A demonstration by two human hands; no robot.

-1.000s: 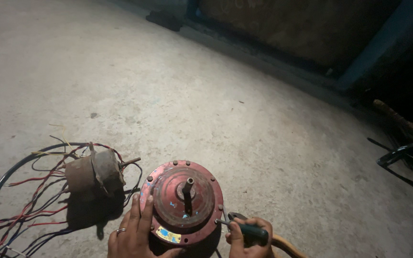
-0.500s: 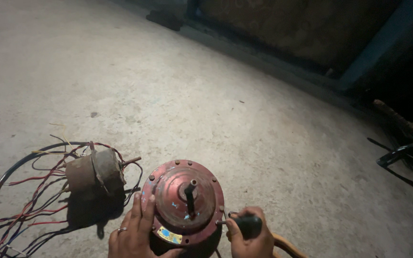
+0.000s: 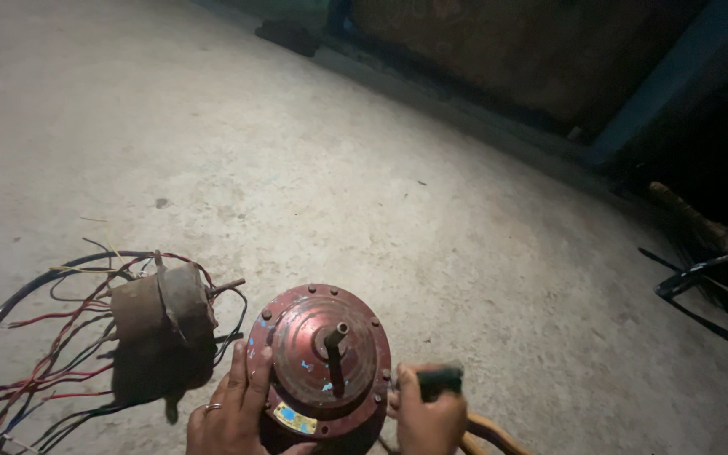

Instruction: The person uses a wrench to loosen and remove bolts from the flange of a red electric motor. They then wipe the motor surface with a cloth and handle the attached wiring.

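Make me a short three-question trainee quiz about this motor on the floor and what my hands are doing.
1. True or false: the left hand rests on the red round motor.
2. What does the right hand grip? A) dark tool handle B) hammer C) cloth
3. What surrounds the smaller brown motor?

Key: 1 true. 2 A, the dark tool handle. 3 Loose coloured wires on the concrete floor.
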